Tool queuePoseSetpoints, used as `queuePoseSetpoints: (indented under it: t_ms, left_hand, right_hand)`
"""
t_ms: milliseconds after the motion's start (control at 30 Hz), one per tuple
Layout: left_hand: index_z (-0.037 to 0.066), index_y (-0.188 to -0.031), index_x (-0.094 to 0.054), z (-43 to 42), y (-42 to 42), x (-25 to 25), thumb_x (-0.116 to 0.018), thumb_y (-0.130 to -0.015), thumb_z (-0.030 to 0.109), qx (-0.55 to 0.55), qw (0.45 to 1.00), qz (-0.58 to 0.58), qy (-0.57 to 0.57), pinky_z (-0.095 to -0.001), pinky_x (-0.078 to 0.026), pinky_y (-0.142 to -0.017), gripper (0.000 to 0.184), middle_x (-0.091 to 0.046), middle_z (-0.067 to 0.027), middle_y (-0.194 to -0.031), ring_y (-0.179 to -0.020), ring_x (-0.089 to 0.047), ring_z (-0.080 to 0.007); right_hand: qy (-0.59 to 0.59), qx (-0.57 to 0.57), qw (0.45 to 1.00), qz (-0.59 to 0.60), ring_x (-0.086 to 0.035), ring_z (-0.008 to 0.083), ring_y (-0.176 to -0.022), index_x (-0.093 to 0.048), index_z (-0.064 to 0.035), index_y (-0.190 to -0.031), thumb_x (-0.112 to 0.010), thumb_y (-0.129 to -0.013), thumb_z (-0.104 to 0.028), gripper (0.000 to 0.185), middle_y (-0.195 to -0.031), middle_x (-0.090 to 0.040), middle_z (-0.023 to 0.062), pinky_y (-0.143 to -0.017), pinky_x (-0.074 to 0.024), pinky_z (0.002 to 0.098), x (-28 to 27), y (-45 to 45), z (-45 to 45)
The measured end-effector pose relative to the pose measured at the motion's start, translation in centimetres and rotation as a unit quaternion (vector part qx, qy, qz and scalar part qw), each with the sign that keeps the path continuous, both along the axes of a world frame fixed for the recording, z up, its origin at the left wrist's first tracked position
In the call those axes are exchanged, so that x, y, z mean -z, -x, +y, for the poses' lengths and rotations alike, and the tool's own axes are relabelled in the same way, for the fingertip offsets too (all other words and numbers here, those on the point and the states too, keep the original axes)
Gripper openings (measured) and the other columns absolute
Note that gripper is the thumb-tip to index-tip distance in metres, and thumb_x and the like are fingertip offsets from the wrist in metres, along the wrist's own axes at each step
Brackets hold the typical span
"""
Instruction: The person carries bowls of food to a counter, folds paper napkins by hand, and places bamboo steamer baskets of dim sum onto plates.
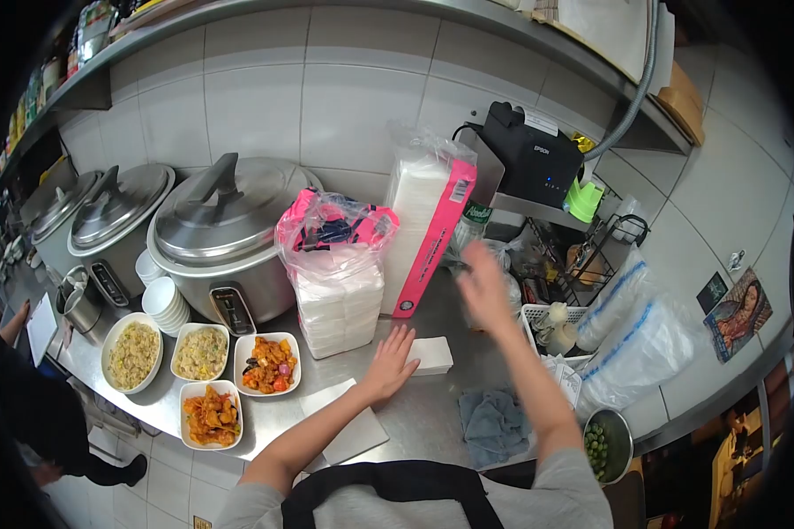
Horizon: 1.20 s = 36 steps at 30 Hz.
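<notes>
My left hand (392, 361) lies flat with its fingers apart on the steel counter, beside a small white stack of napkins (431, 356). Below that wrist is a flat white sheet or pad (348, 423). My right hand (485, 280) is raised over the counter near a green-labelled bottle (473, 220); motion smears its fingers, so whether it holds anything is unclear. Between the hands and the wall stand a bagged pack of white napkins (340, 304) with a pink top and a tall pink-and-white pack (423, 229). A crumpled blue cloth (494, 427) lies below my right forearm.
Several bowls of food, including fried rice (200, 353) and orange pieces (211, 416), stand left. Behind them are large steel cookers (229, 220). A black printer (534, 163), wire rack, plastic bags (644, 353) and a metal bowl (609, 445) are right. Another person (40, 414) stands far left.
</notes>
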State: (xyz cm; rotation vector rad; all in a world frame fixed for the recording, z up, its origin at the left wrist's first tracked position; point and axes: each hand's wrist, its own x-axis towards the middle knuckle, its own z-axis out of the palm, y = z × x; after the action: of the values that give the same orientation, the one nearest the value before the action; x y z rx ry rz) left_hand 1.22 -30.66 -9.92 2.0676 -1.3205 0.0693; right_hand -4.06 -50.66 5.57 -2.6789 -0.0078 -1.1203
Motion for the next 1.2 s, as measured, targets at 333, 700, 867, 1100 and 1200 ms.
queuePoseSetpoints:
  t_ms: [333, 700, 867, 1100, 1200]
  left_hand:
    - [0.009, -0.129, -0.04, 13.4, 4.3, -5.6, -0.054, -0.085, 0.023, 0.1, 0.93, 0.335, 0.111, -0.0394, -0.029, -0.101, 0.048, -0.037, -0.0162, -0.134, -0.124, -0.036, -0.0308]
    - [0.007, -0.135, -0.028, 6.3, 2.5, -11.1, -0.055, -0.085, 0.016, 0.309, 0.761, 0.527, 0.219, -0.0371, -0.033, -0.099, 0.058, -0.037, -0.0119, -0.134, -0.123, -0.037, -0.0218]
    - [0.013, -0.139, -0.012, -2.9, 8.1, -15.1, -0.066, -0.076, 0.041, 0.449, 0.442, 0.729, 0.266, -0.0397, -0.038, -0.096, 0.088, -0.027, -0.0131, -0.138, -0.124, -0.034, -0.0241]
    - [0.019, -0.139, -0.014, -5.4, 21.1, -15.4, -0.07, -0.068, 0.049, 0.477, 0.329, 0.803, 0.142, -0.0451, -0.038, -0.095, 0.096, -0.027, -0.0077, -0.137, -0.125, -0.031, -0.0229]
    - [0.018, -0.136, -0.023, -6.2, 27.0, -15.8, -0.071, -0.067, 0.049, 0.538, 0.246, 0.804, 0.06, -0.0491, -0.04, -0.093, 0.09, -0.034, -0.0088, -0.134, -0.121, -0.038, -0.0267]
  right_hand:
    - [-0.094, 0.301, 0.944, -0.097, -0.051, 0.0383, -0.103, -0.033, 0.0014, -0.128, -0.064, -0.075, -0.021, 0.065, -0.113, -0.052, 0.0252, -0.09, -0.039, 0.0431, -24.5, -8.8, -16.8]
    - [-0.292, -0.038, 0.954, -0.052, -0.061, 0.0142, -0.076, -0.037, -0.005, -0.125, -0.058, -0.074, 0.005, 0.055, -0.086, -0.061, 0.0062, -0.059, -0.0513, 0.0242, -24.1, 4.7, -5.5]
    - [-0.317, -0.005, 0.93, 0.186, -0.06, 0.0132, -0.078, -0.043, -0.0066, -0.112, -0.06, -0.073, 0.003, 0.043, -0.089, -0.059, 0.0062, -0.058, -0.0533, 0.0265, -21.2, 17.7, 4.9]
    - [-0.265, 0.037, 0.909, 0.319, -0.054, 0.0123, -0.079, -0.052, -0.0019, -0.093, -0.055, -0.072, 0.007, 0.023, -0.087, -0.057, 0.0051, -0.069, -0.0464, 0.0274, -20.4, 31.4, 10.7]
    - [-0.386, 0.081, 0.863, 0.315, -0.053, 0.0132, -0.077, -0.056, -0.0005, -0.087, -0.05, -0.069, 0.007, 0.021, -0.081, -0.057, 0.0055, -0.069, -0.0437, 0.0287, -21.8, 36.2, 12.9]
